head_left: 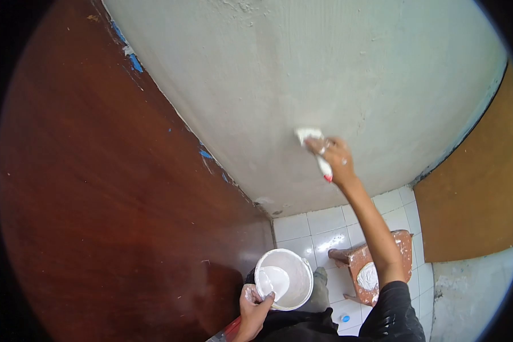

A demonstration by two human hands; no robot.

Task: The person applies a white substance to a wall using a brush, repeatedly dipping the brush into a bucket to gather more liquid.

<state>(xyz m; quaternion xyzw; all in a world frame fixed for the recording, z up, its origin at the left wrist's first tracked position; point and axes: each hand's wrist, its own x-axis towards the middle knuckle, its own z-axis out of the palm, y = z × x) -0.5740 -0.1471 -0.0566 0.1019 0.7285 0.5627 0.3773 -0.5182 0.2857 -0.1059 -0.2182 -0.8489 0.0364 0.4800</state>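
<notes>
My right hand (335,158), spotted with white paint, grips a paintbrush (324,166) whose handle ends in red. The white-coated bristles are against or very near the pale wall (239,102); exact contact is hard to tell. At the bottom, my left hand (255,310) pinches the rim of a white bucket (298,279) between thumb and fingers. White paint (276,280) lies inside the bucket.
A brown panel (97,199) fills the left side, with blue marks along its edge. A paint-stained stool (403,245) carrying a white blob (368,277) stands on the tiled floor (293,228). A blue cap (345,318) lies nearby. Another brown panel (473,182) is at right.
</notes>
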